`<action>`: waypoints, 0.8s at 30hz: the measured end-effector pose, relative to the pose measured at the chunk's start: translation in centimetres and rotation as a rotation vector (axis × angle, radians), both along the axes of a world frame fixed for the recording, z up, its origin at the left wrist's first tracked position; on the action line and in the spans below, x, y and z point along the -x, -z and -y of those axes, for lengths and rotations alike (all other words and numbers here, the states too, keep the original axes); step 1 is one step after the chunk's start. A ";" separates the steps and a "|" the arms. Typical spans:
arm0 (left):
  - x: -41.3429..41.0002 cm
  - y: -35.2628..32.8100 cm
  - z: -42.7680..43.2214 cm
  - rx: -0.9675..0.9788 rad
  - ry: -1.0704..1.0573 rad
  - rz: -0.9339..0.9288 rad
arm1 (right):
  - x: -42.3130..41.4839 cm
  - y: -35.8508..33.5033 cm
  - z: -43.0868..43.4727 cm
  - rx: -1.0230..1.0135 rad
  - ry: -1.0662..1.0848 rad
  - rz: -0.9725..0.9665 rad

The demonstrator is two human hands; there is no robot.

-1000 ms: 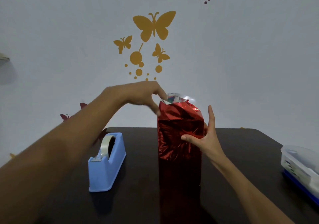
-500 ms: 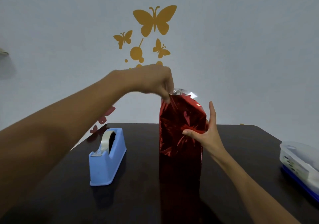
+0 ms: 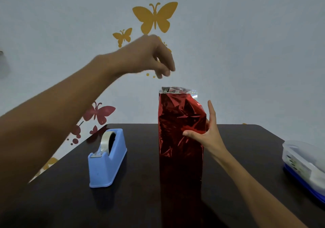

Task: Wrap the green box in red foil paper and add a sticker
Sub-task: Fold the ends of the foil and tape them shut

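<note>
Container: clear plastic lidded tub on a blue base [image 3: 302, 159], at the table's right edge; contents blurred.
Dispenser: light blue plastic tape dispenser [image 3: 107, 159] holds a roll of clear tape [image 3: 105, 140].
Writing: printed marks on the tub's side, unreadable.
Task item: tall box wrapped in red foil paper [image 3: 181, 140], mid-table on the dark wooden table [image 3: 140, 201].
Axis: vertical; silver-lined foil end [image 3: 175, 90] points up, unsealed.
My left hand [image 3: 149, 55]: hovers above the foil end, fingers loosely curled, nothing seen in them.
My right hand [image 3: 209, 136]: fingers spread straight, thumb pressed on the front face.
</note>
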State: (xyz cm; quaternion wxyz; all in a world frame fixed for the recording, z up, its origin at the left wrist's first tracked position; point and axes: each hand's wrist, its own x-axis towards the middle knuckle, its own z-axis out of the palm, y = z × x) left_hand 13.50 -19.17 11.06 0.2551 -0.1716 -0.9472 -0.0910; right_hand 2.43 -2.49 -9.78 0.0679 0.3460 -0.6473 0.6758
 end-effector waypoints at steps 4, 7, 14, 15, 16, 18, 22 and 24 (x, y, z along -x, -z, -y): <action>-0.2 0.5 0.1 0.324 -0.146 0.173 | 0.0 -0.1 0.0 0.000 0.003 -0.004; 0.8 2.6 0.2 0.603 -0.272 0.143 | -0.1 -0.1 0.1 -0.009 0.007 -0.025; 0.6 2.0 0.9 0.666 -0.206 -0.009 | 0.0 -0.1 -0.3 0.006 0.015 -0.031; 0.6 1.9 1.1 0.648 -0.179 -0.032 | -0.1 -0.1 -0.3 0.004 0.013 -0.034; 0.5 1.8 1.5 0.621 -0.148 -0.057 | -0.1 -0.2 -0.2 0.001 0.013 -0.034; 0.4 1.9 1.9 0.606 -0.102 -0.068 | -0.1 -0.1 0.0 -0.004 0.014 -0.036; 0.6 3.1 2.3 0.751 -0.014 -0.109 | 0.0 -0.1 0.0 -0.004 0.008 -0.036; 1.0 3.4 2.6 0.774 0.053 -0.195 | -0.1 -0.1 0.0 0.005 0.016 -0.040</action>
